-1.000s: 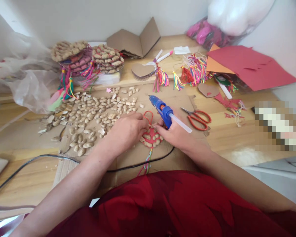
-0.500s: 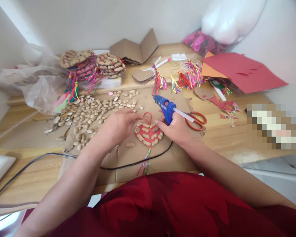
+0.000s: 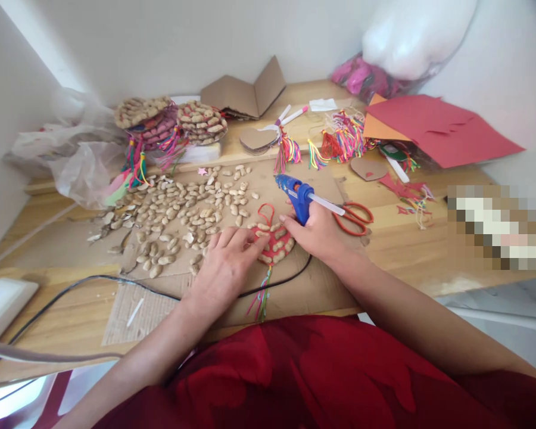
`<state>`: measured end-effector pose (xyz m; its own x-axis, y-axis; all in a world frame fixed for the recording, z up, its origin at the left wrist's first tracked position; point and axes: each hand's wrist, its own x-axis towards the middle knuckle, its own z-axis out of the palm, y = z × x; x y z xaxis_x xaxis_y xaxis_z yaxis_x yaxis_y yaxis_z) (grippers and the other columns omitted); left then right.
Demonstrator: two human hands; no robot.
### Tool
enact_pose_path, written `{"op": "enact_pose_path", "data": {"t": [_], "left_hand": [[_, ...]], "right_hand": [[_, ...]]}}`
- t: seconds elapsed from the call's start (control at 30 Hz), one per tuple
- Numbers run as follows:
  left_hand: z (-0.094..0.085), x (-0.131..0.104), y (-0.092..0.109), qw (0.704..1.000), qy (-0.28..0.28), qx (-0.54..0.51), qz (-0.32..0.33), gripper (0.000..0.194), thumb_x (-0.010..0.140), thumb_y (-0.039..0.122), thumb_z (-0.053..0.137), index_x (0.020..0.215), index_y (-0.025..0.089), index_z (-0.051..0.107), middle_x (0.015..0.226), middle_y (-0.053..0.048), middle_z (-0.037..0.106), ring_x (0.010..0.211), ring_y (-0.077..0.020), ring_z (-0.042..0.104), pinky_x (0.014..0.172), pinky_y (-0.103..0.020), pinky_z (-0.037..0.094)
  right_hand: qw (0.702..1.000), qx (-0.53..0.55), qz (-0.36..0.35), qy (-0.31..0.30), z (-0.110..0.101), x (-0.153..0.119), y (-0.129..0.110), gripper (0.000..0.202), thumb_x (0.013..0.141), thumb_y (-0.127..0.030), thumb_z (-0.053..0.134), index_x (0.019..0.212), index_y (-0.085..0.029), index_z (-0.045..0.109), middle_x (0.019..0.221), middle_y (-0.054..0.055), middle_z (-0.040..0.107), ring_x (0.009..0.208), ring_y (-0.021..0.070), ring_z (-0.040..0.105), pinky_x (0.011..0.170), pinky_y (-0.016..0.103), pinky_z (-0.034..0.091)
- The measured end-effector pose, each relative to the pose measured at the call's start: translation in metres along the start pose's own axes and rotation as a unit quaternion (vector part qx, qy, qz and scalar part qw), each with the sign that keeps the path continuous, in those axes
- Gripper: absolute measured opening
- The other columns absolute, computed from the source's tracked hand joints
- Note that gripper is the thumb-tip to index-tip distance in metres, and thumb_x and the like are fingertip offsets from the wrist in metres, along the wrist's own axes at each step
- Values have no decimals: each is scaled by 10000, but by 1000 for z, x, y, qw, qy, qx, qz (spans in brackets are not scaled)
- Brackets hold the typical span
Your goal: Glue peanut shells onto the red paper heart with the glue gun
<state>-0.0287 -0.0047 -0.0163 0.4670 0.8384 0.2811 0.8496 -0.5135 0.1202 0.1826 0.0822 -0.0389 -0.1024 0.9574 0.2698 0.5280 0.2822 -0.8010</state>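
Observation:
A red heart-shaped ornament [image 3: 274, 241] partly covered with peanut shells lies on a cardboard sheet [image 3: 312, 286], a coloured tassel hanging from its lower tip. My left hand [image 3: 226, 265] rests on the heart's left side, fingertips pressing on the shells. My right hand [image 3: 317, 232] grips a blue glue gun [image 3: 297, 193] just right of the heart, nozzle pointing up and left, a glue stick poking out behind. Whether the left fingers pinch a shell is hidden.
Loose peanut shells [image 3: 178, 208] spread left of the heart. Red scissors [image 3: 355, 215] lie to the right. Finished shell hearts [image 3: 174, 122], tassels [image 3: 343, 137], cardboard hearts, red paper [image 3: 442, 131] and plastic bags crowd the back. A black cord [image 3: 71, 286] crosses the front.
My left hand has slid down and toward me, from the heart's upper left to its lower left edge. The right hand with the glue gun has stayed put.

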Motion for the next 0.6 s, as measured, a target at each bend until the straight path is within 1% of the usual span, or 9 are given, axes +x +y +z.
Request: {"op": "enact_pose_path", "data": {"t": [0.1,0.23,0.33,0.47,0.6], "left_hand": [[2,1,0,1000,2,26,-7,401,964,130,600,1339,261,657,1129,-97,685,1061,-293,561,871,-431,455],[1,2,2,999,-10,40,-2,385,969,123,590,1331,230,666,1131,-111,686,1066,-301,579,845,-422,450],[0,2,3,999,-6,45,6,385,960,100,584,1318,211,673,1117,-115,690,1054,-301,587,834,-420,456],[1,3,3,998,-3,57,7,407,945,63,557,1305,209,679,1101,-115,697,1033,-299,592,826,-423,470],[2,4,2,998,0,68,2,425,934,45,534,1285,226,691,1112,-115,702,1029,-302,600,811,-423,486]], "right_hand": [[1000,-10,-9,7,0,-1,1,259,806,-385,712,984,-248,582,883,68,734,808,289,708,795,481,584],[1000,-22,-5,6,-1,-1,1,239,804,-379,717,931,-248,563,863,66,725,783,284,699,758,463,569],[999,-33,-3,3,-1,0,0,246,796,-363,726,946,-243,572,855,59,722,780,279,694,739,441,555],[999,-43,-3,-15,-1,0,-1,241,785,-343,735,941,-245,579,782,24,691,719,258,672,693,412,534],[999,-33,1,-34,-1,0,0,262,784,-318,731,985,-251,578,777,11,690,717,260,680,690,416,535]]}}
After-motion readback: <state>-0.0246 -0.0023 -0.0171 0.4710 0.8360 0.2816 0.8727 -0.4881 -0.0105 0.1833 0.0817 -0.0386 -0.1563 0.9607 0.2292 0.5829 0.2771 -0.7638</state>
